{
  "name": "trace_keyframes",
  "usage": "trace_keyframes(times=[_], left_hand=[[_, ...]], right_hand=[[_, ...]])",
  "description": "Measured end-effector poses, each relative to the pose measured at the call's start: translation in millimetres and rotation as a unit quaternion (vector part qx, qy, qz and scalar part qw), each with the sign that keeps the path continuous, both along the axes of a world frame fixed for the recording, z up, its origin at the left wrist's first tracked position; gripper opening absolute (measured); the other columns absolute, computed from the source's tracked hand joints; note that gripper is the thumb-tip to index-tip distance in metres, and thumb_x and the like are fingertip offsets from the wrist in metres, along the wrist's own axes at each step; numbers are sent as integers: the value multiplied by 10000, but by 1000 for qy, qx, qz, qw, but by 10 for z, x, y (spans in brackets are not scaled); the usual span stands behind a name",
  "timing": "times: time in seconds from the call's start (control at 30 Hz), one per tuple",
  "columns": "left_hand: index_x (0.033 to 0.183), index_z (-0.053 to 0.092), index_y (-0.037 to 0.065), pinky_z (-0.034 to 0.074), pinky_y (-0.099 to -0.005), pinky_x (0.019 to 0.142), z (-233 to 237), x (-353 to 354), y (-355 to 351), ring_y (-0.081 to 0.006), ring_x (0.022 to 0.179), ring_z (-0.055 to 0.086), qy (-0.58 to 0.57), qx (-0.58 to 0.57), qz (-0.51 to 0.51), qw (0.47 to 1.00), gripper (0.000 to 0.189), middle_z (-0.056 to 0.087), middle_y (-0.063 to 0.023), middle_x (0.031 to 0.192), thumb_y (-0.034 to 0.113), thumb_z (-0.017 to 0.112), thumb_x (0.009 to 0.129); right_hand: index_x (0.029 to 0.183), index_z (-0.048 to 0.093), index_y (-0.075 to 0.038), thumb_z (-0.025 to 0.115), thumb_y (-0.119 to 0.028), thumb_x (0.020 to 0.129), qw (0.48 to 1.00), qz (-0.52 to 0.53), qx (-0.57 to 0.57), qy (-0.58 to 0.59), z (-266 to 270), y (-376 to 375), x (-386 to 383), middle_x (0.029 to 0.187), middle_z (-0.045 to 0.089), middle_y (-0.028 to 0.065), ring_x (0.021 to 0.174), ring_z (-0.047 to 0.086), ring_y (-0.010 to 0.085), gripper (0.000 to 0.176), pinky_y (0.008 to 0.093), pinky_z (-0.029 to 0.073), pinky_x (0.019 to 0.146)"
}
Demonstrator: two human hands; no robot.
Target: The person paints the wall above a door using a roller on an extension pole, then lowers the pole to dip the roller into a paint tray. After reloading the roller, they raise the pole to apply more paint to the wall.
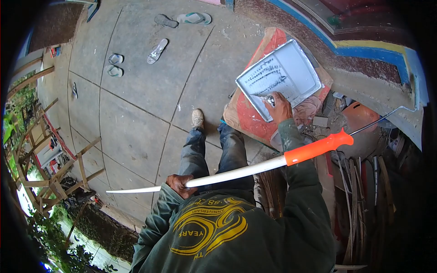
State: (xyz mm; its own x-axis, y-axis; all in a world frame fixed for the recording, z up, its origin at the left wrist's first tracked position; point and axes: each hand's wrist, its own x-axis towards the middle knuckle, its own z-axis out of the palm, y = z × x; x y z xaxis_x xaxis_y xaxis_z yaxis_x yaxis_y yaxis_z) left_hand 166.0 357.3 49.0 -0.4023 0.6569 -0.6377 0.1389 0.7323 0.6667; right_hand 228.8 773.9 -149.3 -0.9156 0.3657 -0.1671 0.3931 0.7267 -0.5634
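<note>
My left hand [180,185] is wrapped around a long white pole [232,174] in front of my waist. The pole runs into an orange roller handle [318,146], with a thin bent metal rod [380,119] at its far end. The pole and handle cross over my right forearm. My right hand [279,108] is closed at the near edge of a white paint tray [306,59], its fingers on a small whitish thing with a shiny round part that I cannot make out. Pale paint and dark streaks cover the tray's ribbed slope.
The tray lies on red-and-brown cardboard [236,113] beside the wall [364,57]. Several sandals [158,51] are scattered over the concrete floor [136,98]. Rubble and an orange container [359,116] are at right, above long poles [359,195]. A wooden frame [59,184] stands left.
</note>
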Motion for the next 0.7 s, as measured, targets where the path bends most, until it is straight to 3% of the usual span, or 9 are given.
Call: trace_keyframes(times=[0.23, 0.3, 0.5, 0.7], left_hand=[[642, 600, 106, 428, -352, 460, 10, 5, -44, -254, 451, 550, -1, -15, 1, 1000, 173, 540, -80, 529, 217, 731, 664], [643, 601, 105, 428, -353, 460, 26, -21, -20, -253, 451, 551, -3, -10, 5, 1000, 176, 542, -81, 529, 221, 731, 663], [644, 604, 97, 425, -352, 455, -6, 0, -83, -252, 441, 542, -23, -14, 30, 999, 171, 543, -86, 528, 219, 722, 664], [665, 601, 88, 421, -329, 449, -4, -72, -69, -226, 443, 534, -17, 22, 15, 1000, 162, 555, -72, 540, 168, 741, 671]], right_hand=[[1042, 590, 18, 675, -259, 814, 999, 4, 40, -3, 193, 183, -8, 1012, 606, 217, 905, 604, 389, 369, 443, 506, 768], [1037, 586, -13, 683, -231, 804, 993, 87, -27, -78, 346, 194, -42, 966, 597, 198, 885, 601, 395, 333, 452, 501, 753], [997, 563, -31, 699, -192, 783, 980, 176, -23, -85, 126, 231, -361, 962, 579, 181, 862, 595, 398, 300, 461, 493, 732], [1079, 586, -25, 704, -213, 783, 991, 129, -16, -40, 10, 199, -1033, 1041, 602, 197, 952, 596, 386, 370, 457, 492, 804]])
